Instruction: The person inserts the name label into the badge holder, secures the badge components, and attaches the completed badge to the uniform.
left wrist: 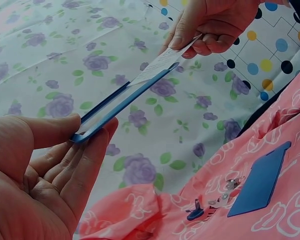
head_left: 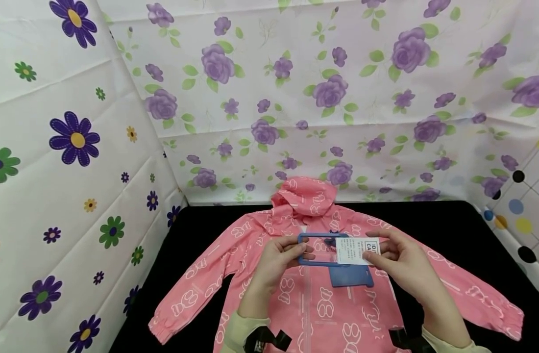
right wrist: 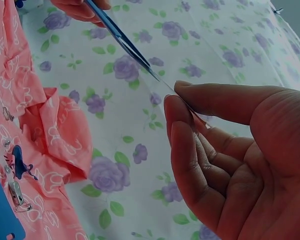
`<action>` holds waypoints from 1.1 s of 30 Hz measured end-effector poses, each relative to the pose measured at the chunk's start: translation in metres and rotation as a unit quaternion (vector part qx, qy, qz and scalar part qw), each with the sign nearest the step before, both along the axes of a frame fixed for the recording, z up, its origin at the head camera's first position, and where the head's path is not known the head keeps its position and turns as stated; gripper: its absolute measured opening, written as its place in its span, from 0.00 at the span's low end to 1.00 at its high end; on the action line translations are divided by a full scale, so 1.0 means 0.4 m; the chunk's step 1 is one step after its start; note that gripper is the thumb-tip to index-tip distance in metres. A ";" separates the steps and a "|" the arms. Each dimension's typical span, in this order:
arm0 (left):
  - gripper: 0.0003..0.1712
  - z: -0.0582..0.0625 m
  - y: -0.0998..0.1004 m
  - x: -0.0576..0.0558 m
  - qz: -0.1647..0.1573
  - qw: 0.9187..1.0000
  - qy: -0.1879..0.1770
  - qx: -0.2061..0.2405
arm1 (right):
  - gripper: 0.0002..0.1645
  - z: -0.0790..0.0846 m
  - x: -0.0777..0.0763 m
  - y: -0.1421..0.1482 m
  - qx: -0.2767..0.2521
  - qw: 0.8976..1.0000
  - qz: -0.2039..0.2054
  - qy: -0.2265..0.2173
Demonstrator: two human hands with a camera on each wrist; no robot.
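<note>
My left hand [head_left: 278, 257] pinches one short end of a blue badge-holder frame [left wrist: 102, 120] between thumb and fingers. At the frame's other end, my right hand [head_left: 399, 260] pinches a white printed card [head_left: 351, 250] by its outer edge. In the left wrist view the card's inner part lies between the frame's long sides, while the rest sticks out toward the right hand. The right wrist view shows the card nearly edge-on. Below both hands, a flat blue panel [head_left: 351, 277] lies on a pink hooded jacket [head_left: 287, 294] with white drawings.
Beside the panel, a metal clip [right wrist: 17, 195] and a small dark blue piece [left wrist: 195, 211] lie on the jacket. The jacket is spread over a black tabletop [head_left: 199, 225]. Flowered cloth [head_left: 265, 98] stands behind, and another patterned sheet [head_left: 75, 196] stands at the left.
</note>
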State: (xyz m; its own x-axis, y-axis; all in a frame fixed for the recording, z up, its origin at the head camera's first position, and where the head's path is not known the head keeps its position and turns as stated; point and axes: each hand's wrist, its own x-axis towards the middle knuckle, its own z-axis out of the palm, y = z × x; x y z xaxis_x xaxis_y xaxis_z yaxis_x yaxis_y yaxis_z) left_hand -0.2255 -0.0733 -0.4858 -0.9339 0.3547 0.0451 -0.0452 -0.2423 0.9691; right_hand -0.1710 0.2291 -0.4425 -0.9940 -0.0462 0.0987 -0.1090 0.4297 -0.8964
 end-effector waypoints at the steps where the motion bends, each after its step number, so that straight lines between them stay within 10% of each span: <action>1: 0.17 0.000 0.000 0.000 0.000 1.000 0.000 -0.001 | 0.34 0.000 0.000 0.000 0.002 1.000 -0.001 0.000; 33: 0.15 0.004 0.014 0.009 0.001 1.000 -0.010 0.005 | 0.35 -0.006 -0.003 -0.021 0.040 0.999 -0.004 -0.016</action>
